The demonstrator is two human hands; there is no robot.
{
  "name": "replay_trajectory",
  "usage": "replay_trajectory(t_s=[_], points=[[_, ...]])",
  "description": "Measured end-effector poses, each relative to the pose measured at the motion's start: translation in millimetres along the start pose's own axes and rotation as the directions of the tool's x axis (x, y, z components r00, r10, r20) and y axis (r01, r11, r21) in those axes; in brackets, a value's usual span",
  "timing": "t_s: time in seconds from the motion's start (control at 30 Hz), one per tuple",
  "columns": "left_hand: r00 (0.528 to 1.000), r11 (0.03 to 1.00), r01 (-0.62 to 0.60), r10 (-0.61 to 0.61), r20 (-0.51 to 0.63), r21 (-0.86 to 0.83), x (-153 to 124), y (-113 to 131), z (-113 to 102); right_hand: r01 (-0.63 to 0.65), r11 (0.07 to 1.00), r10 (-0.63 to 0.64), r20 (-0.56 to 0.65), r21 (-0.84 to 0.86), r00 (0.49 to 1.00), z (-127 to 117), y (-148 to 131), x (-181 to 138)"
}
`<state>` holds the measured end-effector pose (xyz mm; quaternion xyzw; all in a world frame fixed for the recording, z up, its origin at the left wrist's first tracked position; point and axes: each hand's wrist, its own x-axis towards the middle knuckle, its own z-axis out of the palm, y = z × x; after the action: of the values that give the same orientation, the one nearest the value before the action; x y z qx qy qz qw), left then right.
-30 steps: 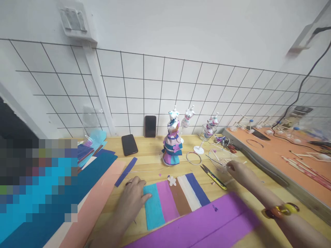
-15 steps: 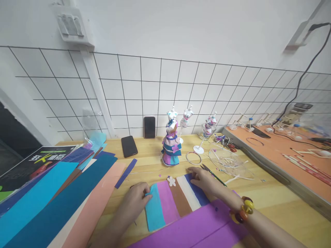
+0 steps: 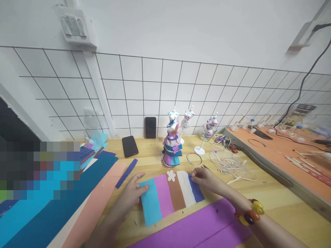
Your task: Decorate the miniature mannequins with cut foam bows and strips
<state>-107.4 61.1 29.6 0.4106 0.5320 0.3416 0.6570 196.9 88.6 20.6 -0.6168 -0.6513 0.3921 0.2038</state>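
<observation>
A striped sheet (image 3: 176, 193) of crepe-like paper or thin foam, with cyan, purple, brown, cream and dark blue bands, is spread between my hands. A white flower cutout (image 3: 171, 175) lies at the top of its brown band. My left hand (image 3: 133, 189) holds the cyan end, thumb on top and index finger stretched out past the edge. At the dark blue end, my right hand (image 3: 204, 178) pinches the upper corner. Below the striped sheet lies a purple sheet (image 3: 201, 224) with a crease across it. Scissors (image 3: 205, 167) are mostly hidden behind my right hand.
Colored sheets (image 3: 95, 186) are heaped on the left. Behind stand a dress form (image 3: 172, 144) in a layered paper dress and two smaller ones. Two phones, one lying (image 3: 129, 146) and one propped (image 3: 150, 127), a hoop (image 3: 194, 158) and tangled clear scraps (image 3: 227, 163) sit nearby.
The striped sheet has shifted slightly up and left, leaving bare wood between it and the purple sheet. My left hand's fingers have spread, and my right hand has closed at the blue corner.
</observation>
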Motion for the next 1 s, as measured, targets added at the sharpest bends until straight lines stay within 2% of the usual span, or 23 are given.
replay_trajectory(t_s=[0.2,0.3,0.43,0.53,0.63,0.7,0.83,1.0], points=[[0.995,0.995,0.094,-0.095,-0.023,-0.038,0.3,-2.7,-1.0,-0.171,0.957,0.149,0.11,0.236,0.983,-6.8,-4.7,-11.5],[0.993,0.991,0.112,-0.11,-0.029,0.079,1.3,-6.5,-0.6,-0.231,0.93,0.192,0.156,0.288,0.969,-9.6,-3.2,-19.2],[0.991,0.965,0.117,-0.129,0.036,0.234,-1.1,-8.0,3.0,-0.269,0.916,0.222,0.182,0.298,0.958,-10.5,2.9,-28.9],[0.983,0.936,0.129,-0.163,0.08,0.327,-7.9,-2.3,8.0,-0.261,0.901,0.195,0.215,0.347,0.957,-10.3,6.5,-37.0],[0.979,0.942,0.107,-0.155,0.129,0.317,-15.6,4.5,11.5,-0.21,0.883,0.149,0.175,0.42,0.973,-10.7,7.6,-45.1],[0.972,0.94,0.099,-0.162,0.169,0.328,-18.9,6.6,11.8,-0.204,0.885,0.15,0.158,0.418,0.976,-11.4,7.5,-50.3],[0.956,0.924,0.078,-0.176,0.235,0.374,-20.1,6.9,9.0,-0.213,0.882,0.137,0.204,0.421,0.969,-13.7,6.3,-60.0],[0.969,0.94,-0.016,-0.068,0.236,0.339,-18.7,10.1,6.9,-0.168,0.847,0.124,0.119,0.505,0.985,-14.3,3.5,-67.9]])
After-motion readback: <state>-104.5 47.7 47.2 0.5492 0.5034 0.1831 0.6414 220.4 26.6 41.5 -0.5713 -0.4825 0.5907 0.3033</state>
